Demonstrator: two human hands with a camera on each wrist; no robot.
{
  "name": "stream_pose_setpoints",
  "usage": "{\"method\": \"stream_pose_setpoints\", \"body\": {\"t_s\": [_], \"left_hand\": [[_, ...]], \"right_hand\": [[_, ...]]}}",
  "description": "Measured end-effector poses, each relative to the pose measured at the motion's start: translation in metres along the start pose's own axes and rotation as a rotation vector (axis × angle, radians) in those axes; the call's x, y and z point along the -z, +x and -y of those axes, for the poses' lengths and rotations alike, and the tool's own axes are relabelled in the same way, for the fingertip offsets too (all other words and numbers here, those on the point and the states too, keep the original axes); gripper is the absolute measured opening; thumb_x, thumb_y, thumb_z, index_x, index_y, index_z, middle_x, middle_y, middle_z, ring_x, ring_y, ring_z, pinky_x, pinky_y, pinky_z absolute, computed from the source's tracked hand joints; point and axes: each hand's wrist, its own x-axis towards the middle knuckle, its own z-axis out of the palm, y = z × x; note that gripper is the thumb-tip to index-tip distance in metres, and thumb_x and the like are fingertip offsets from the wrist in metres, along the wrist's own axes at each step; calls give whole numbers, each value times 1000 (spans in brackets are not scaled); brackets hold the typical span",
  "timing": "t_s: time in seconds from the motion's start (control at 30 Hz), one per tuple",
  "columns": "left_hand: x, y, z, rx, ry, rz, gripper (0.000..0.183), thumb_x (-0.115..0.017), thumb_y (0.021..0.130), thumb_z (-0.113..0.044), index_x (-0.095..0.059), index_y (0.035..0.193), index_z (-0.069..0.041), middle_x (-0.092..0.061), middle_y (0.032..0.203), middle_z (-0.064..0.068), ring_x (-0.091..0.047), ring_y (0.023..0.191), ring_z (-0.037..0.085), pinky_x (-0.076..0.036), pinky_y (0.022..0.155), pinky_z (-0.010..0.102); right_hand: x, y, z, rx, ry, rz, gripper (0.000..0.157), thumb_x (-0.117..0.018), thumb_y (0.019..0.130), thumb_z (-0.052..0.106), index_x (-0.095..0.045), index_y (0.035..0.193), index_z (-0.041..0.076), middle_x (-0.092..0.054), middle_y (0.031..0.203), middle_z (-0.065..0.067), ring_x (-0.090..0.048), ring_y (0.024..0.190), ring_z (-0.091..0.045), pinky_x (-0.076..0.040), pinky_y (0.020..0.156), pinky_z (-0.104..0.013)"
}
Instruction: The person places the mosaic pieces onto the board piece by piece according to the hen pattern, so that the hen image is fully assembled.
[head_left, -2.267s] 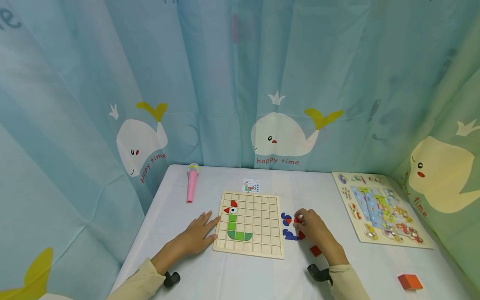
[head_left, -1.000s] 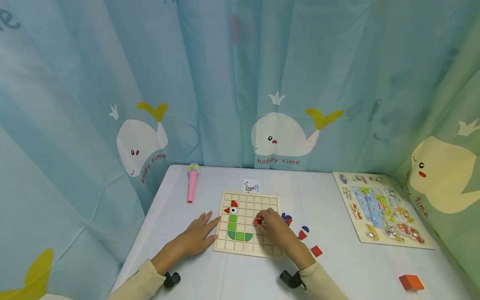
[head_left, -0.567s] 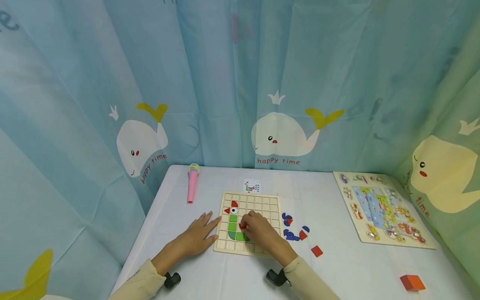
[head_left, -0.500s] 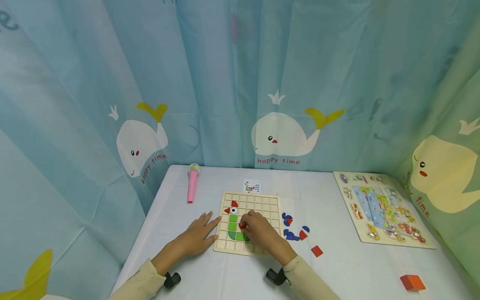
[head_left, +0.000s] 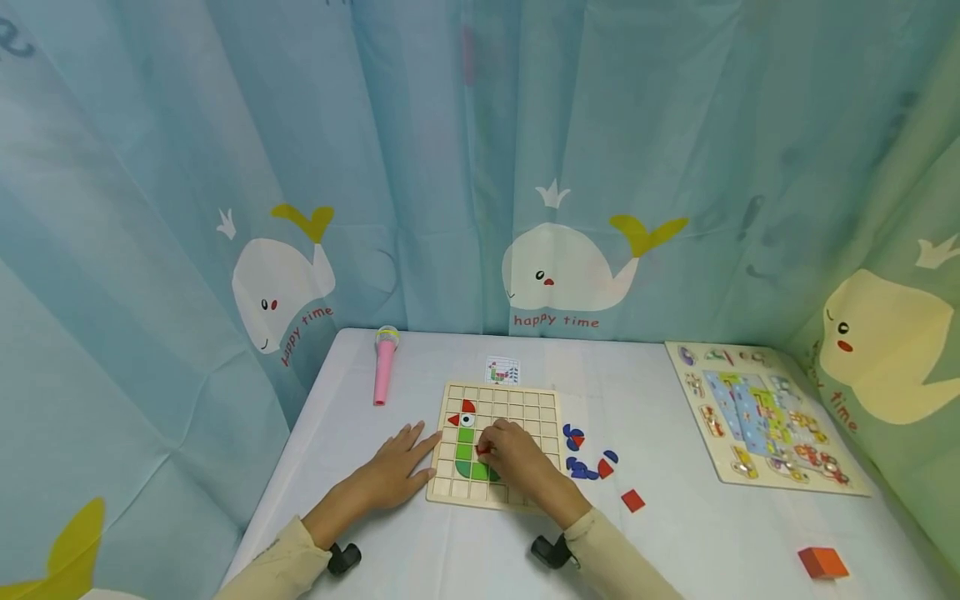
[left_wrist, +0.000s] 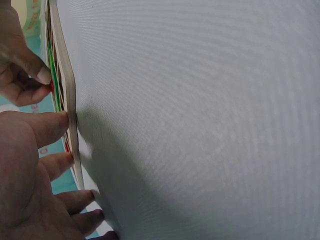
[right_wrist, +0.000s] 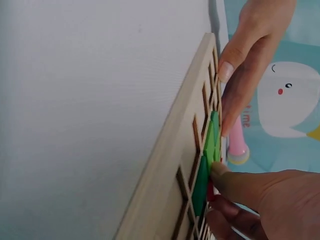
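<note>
A wooden grid board [head_left: 525, 410] lies on the white table. In its left part sit red pieces, an eye piece [head_left: 467, 420], green squares [head_left: 465, 452] and dark green rounded corner pieces, one partly covered by fingers. My right hand [head_left: 519, 460] pinches a small red piece [head_left: 482, 450] between thumb and fingers, right at the cells beside the green column; its shape is mostly hidden. My left hand [head_left: 392, 473] lies with fingers spread, the tips touching the board's left edge. The left wrist view shows the thumb and a finger against the rim [left_wrist: 71, 100].
Right of the board are blue pieces [head_left: 579, 469], a red quarter piece [head_left: 604, 469] and a red square [head_left: 633, 500]. A small pattern card [head_left: 502, 370] lies behind it. Around stand a pink toy microphone [head_left: 383, 373], a picture puzzle board [head_left: 727, 467] and an orange block [head_left: 822, 562].
My right hand has taken a red piece from the group at the right and carried it left onto the board. Over the last half second it barely moves. The left hand stays put.
</note>
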Motion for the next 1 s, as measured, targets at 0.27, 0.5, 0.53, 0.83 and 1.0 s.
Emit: {"method": "stream_pose_setpoints", "body": {"t_s": [0.27,0.5,0.53,0.83,1.0], "left_hand": [[2,-1,-1,6,-7,6,61,-56,110,-35,-38,165,-18,-25,173,21,-20,161,44,-21,128,62],[2,-1,-1,5,-1,8,61,-56,110,-36,-38,165,-18,-26,173,21,-20,160,44,-22,128,62],[2,-1,-1,5,-3,9,61,-56,110,-36,-38,165,-18,-25,173,21,-20,160,44,-21,128,62],[1,0,-2,12,-4,6,61,-57,110,-37,-39,165,-19,-26,173,20,-20,161,43,-21,128,62],[0,-1,-2,10,1,2,61,-57,109,-36,-39,165,-18,-26,173,20,-20,161,43,-22,128,62]], "right_hand": [[-1,2,-2,9,-27,-6,8,-78,97,16,-76,102,10,-67,97,1,-59,89,-12,-58,82,-33],[-2,3,-2,6,-66,-26,9,-81,95,18,-75,98,12,-65,94,2,-56,85,-11,-52,76,-34],[-2,3,-2,1,-73,-30,10,-82,94,19,-75,97,13,-64,93,3,-55,84,-11,-50,75,-34],[6,-2,-4,-81,-36,1,8,-81,93,15,-75,96,13,-61,94,2,-53,86,-15,-42,75,-36],[24,-16,-18,-189,-10,-18,12,-82,92,13,-74,100,12,-62,98,-1,-56,91,-17,-48,82,-42]]}}
